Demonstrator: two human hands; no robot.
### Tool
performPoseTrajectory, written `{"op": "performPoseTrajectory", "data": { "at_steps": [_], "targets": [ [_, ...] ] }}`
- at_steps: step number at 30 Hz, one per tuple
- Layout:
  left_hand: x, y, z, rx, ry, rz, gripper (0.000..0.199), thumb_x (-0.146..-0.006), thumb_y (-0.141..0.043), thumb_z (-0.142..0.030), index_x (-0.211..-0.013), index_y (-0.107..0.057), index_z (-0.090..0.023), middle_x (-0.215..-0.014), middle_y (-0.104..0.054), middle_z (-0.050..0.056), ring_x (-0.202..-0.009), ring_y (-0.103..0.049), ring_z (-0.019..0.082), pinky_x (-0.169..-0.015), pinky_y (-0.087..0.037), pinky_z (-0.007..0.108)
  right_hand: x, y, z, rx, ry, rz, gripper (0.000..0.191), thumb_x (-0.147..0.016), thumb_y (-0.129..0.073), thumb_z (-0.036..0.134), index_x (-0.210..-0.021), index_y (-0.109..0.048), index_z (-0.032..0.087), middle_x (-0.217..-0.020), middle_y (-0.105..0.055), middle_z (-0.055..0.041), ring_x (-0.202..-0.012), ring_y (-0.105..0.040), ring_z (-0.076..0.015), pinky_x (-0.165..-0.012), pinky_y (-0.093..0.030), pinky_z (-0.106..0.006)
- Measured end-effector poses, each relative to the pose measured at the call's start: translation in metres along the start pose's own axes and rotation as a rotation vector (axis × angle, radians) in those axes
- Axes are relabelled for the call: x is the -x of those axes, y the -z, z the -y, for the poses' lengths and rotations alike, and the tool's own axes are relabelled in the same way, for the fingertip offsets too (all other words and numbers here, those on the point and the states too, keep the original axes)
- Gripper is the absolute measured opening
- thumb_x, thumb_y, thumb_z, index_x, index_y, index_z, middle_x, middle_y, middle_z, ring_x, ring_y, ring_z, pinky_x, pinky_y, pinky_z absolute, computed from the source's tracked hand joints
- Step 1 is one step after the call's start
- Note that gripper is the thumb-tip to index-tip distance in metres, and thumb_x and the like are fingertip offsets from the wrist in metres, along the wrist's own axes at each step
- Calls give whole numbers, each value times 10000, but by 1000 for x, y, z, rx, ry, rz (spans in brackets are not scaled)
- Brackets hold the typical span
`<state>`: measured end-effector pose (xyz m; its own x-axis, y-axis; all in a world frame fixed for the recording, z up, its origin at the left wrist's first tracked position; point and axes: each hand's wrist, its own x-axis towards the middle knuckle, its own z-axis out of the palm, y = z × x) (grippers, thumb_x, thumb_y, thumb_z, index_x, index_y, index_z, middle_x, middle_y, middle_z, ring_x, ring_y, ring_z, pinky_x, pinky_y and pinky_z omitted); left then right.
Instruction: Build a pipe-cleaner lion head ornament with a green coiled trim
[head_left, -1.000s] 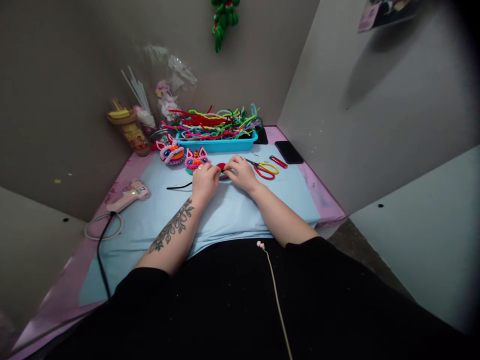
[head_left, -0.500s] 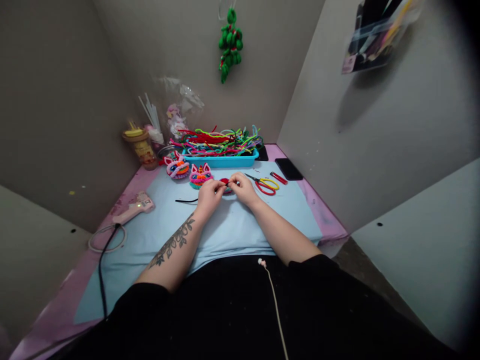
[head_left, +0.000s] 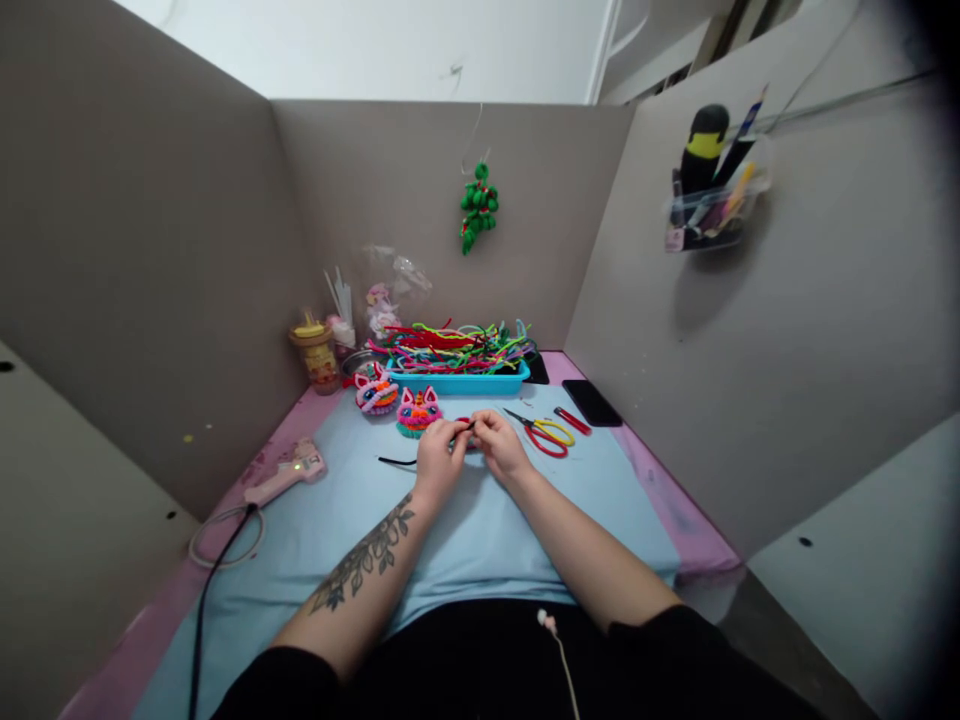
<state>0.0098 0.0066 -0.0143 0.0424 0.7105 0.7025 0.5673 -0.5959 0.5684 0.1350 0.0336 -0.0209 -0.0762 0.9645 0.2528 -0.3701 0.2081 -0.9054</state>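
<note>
My left hand (head_left: pixel 441 458) is closed in a pinch on a black pipe cleaner (head_left: pixel 397 462), whose free end sticks out to the left above the blue cloth. Fingertips of my right hand (head_left: pixel 501 445) meet the left ones and pinch the same black strand. A red piece (head_left: pixel 463 421) shows just behind the fingertips; most of it is hidden by my hands. Left of them sits a fuzzy pink, orange and teal animal head (head_left: pixel 420 412) with pointed ears. A similar animal head (head_left: pixel 375 392) in lilac and orange stands farther left.
Behind my hands is a blue tray (head_left: pixel 457 384) heaped with coloured pipe cleaners. To the right lie scissors (head_left: pixel 551 436), a red cutter (head_left: pixel 573 420) and a phone (head_left: pixel 592 403). A pink glue gun (head_left: pixel 289 474) with its cord lies left, near a cup (head_left: pixel 319 362).
The camera view has tilted upward, so the scene sits lower and the partition's top edge shows. Both hands stay together on the black pipe cleaner.
</note>
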Motion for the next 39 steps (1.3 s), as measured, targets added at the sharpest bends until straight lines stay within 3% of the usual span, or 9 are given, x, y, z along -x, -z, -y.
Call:
{"op": "performPoseTrajectory", "data": {
  "at_steps": [3,8,12,15,20,28,33,39],
  "targets": [
    [0,5,5,-95,-48,50,158,-880,-487,-229,-890,-635,-177,-827,-611,50,-785,-562,158,-734,-434,280,3,6,8,395,211,-8,115,-756,-581,293,-723,-540,191,-704,-513,5,-648,-486,-139,-602,-404,-266],
    [-2,11,9,-308,-110,150,195,-891,-470,-248,-853,-652,-191,-790,-599,56,-771,-555,171,-709,-426,280,9,14,17,934,557,105,67,-803,-522,177,-789,-585,195,-848,-570,-52,-868,-504,-207,-818,-406,-364],
    [-3,11,10,-371,-125,188,181,-880,-487,-236,-837,-659,-199,-793,-603,57,-767,-552,172,-710,-422,280,10,17,17,1126,608,148,112,-819,-510,150,-799,-607,201,-935,-577,-76,-917,-479,-223,-830,-412,-369],
    [-2,10,11,-354,-120,191,169,-872,-498,-232,-844,-661,-200,-799,-609,55,-777,-556,174,-722,-423,282,10,18,15,1149,593,151,132,-808,-502,127,-784,-609,200,-946,-571,-80,-936,-473,-226,-835,-412,-368],
    [-2,10,12,-254,-76,162,156,-862,-508,-220,-857,-660,-186,-794,-605,55,-784,-560,175,-728,-431,285,7,18,15,961,499,54,98,-758,-531,143,-704,-594,195,-869,-548,-56,-889,-498,-209,-849,-394,-376],
    [-2,6,4,42,25,153,98,-803,-561,-171,-797,-659,-176,-720,-590,22,-689,-552,137,-650,-433,251,6,8,14,341,189,-69,145,-657,-633,302,-598,-561,190,-772,-499,-15,-749,-492,-160,-686,-416,-286],
    [1,2,-5,152,23,90,86,-797,-573,-174,-772,-655,-185,-718,-605,18,-700,-561,140,-658,-446,259,6,-2,5,-154,-42,3,319,-541,-753,395,-608,-511,199,-754,-526,-11,-622,-473,-139,-571,-412,-283],
    [4,3,-4,113,-19,56,132,-830,-547,-188,-901,-659,-183,-818,-633,44,-781,-577,150,-730,-465,277,7,-1,2,-219,-72,37,342,-552,-782,413,-657,-534,202,-821,-586,-22,-691,-537,-159,-600,-448,-296]
  ]
}}
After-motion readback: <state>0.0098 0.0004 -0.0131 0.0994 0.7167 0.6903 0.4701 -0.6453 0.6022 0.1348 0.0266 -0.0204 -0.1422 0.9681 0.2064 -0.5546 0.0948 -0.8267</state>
